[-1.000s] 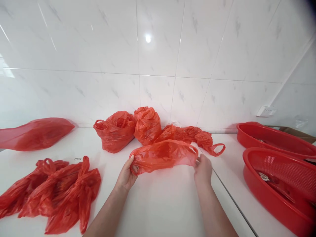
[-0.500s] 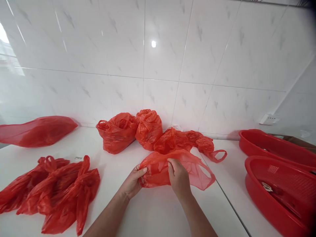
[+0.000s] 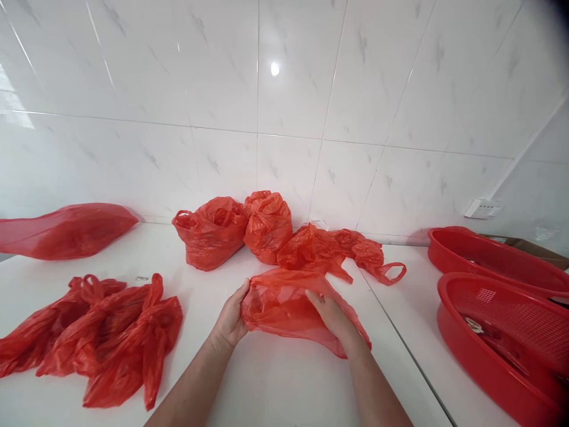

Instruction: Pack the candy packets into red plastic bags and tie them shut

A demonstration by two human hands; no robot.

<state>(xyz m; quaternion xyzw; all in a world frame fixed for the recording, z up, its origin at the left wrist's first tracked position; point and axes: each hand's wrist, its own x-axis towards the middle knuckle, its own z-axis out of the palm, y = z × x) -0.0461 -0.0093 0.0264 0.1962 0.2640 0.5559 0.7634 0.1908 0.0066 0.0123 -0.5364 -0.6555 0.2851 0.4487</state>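
A thin red plastic bag (image 3: pixel 280 305) lies on its side above the white table, its film see-through in places. My left hand (image 3: pixel 233 317) is closed on the bag's left end, fingers partly hidden behind the film. Over the bag's right half is my right hand (image 3: pixel 331 311), its visible fingers stretched toward the left and the thumb apart. Some of its fingers are hidden, and I cannot tell whether they lie on the film or inside the bag. The bag's loose right end spreads under my right wrist.
Several red bags (image 3: pixel 111 332) lie crumpled at left. A long red bag (image 3: pixel 84 231) lies behind them. Filled red bags (image 3: pixel 213 234) and crumpled ones (image 3: pixel 311 246) line the tiled wall. Two red plastic baskets (image 3: pixel 448 284) stand at right. A seam crosses the table (image 3: pixel 275 385).
My right hand has gone from pinching the film to stretched fingers, moving slightly right and down. The bag has shifted left, with its right end drawn in under my wrist.
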